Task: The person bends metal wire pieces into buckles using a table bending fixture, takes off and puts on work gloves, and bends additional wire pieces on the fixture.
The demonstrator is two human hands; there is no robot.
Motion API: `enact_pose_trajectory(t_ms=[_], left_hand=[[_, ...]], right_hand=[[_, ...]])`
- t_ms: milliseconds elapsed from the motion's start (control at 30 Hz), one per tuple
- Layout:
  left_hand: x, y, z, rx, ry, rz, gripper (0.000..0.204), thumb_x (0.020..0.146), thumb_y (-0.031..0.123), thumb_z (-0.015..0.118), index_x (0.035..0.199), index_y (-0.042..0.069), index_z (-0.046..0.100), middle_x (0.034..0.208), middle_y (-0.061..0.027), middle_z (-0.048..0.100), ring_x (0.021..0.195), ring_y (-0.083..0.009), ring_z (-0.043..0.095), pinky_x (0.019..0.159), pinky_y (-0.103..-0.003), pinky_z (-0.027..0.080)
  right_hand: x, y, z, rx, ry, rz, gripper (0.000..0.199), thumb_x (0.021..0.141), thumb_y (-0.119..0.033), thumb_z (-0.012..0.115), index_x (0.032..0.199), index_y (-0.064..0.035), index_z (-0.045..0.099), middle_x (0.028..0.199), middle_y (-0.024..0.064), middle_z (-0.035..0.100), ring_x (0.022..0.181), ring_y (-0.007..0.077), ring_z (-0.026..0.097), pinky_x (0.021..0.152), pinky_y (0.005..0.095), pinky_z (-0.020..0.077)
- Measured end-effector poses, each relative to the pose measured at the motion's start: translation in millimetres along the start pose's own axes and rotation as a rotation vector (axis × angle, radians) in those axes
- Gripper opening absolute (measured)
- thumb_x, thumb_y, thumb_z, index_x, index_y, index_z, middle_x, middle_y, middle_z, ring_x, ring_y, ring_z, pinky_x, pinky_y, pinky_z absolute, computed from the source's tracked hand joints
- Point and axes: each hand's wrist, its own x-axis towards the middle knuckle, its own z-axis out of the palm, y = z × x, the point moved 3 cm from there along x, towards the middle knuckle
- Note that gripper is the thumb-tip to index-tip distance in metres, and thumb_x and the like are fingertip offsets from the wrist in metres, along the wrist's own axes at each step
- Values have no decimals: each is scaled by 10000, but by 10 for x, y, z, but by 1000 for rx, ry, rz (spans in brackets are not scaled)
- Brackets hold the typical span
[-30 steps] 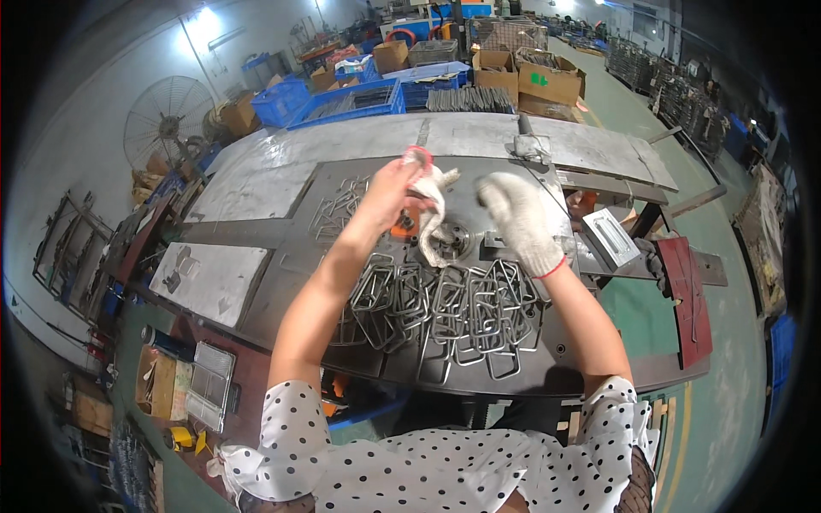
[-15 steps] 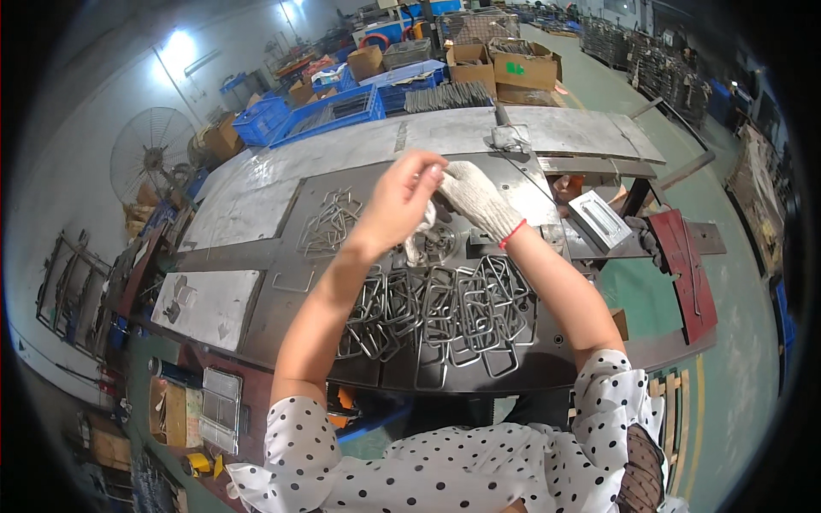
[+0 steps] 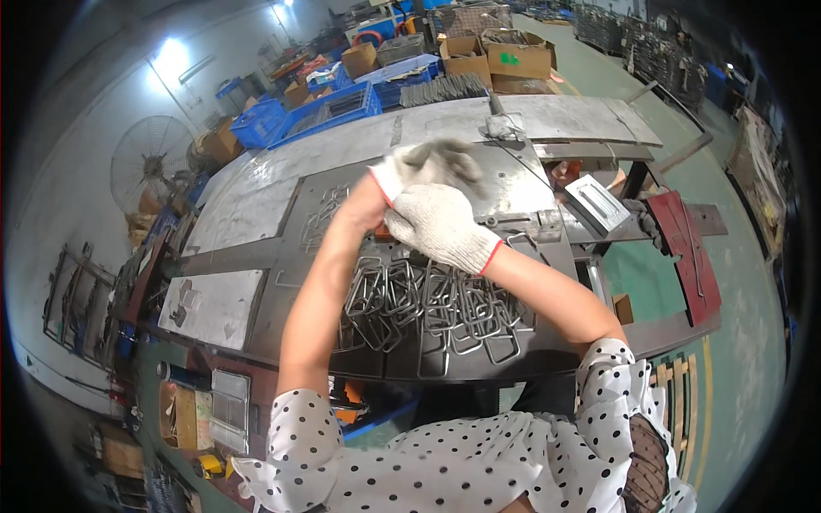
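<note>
My left hand (image 3: 438,164) is inside a white knitted work glove with a greyed palm. Its fingers stretch to the right above the bench, a little blurred, with nothing seen in them. My right hand (image 3: 436,224), in a similar glove with a red-edged cuff, is closed at the left wrist, on the left glove's cuff edge; its fingertips are partly hidden. Just below both hands, a heap of bent metal wire frames (image 3: 445,308) lies on the dark steel bench top (image 3: 393,363). A smaller group of wire frames (image 3: 325,214) lies beyond my left forearm.
Blue crates (image 3: 329,120) and cardboard boxes (image 3: 517,60) stand behind the bench. A white metal box (image 3: 596,205) sits at the right, near a red plate (image 3: 684,248). At lower left is a wire basket (image 3: 229,410); a large fan (image 3: 152,167) stands by the wall.
The left hand was bare and raised beside the right; now a glove covers it. The right hand has moved down and left to the left wrist.
</note>
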Motion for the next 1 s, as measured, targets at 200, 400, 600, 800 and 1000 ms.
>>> enact_pose_trajectory(t_ms=[200,400,600,800,1000], left_hand=[[-218,291,157,-103,397,208,267,1068,260,605,1153,26,701,1073,-107,749,981,-170,693,892,-347,563],[-867,-313,-12,440,431,-34,451,1080,102,545,1514,-14,507,1500,-123,602,1382,-243,584,1125,-390,490],[-1081,681,1229,1090,158,321,561,1126,265,479,1597,-25,389,1630,-284,411,1513,-430,412,1241,-550,334],[-835,890,1992,-848,-81,322,845,1103,599,355,1675,18,134,1599,-341,398,1429,-537,465,1233,-656,311],[-924,878,2917,-908,-17,100,761,1128,483,429,1408,-223,489,1354,-370,625,1381,-409,572,1164,-548,428]], right_hand=[[220,-285,-326,24,-136,-163,246,883,-313,684,889,-73,735,833,158,726,815,368,736,745,510,574],[16,334,-191,73,-76,-73,283,930,-333,649,964,-69,743,935,185,733,901,378,722,825,507,561],[-146,997,-78,312,-71,355,462,992,-469,606,959,-31,752,883,241,713,885,421,706,778,496,533],[-341,906,56,455,-57,364,446,1018,-444,627,999,-18,755,819,206,719,799,345,728,749,441,530],[-504,1139,397,652,-11,388,389,1002,-413,635,1003,-49,769,854,205,735,837,378,729,778,454,544]])
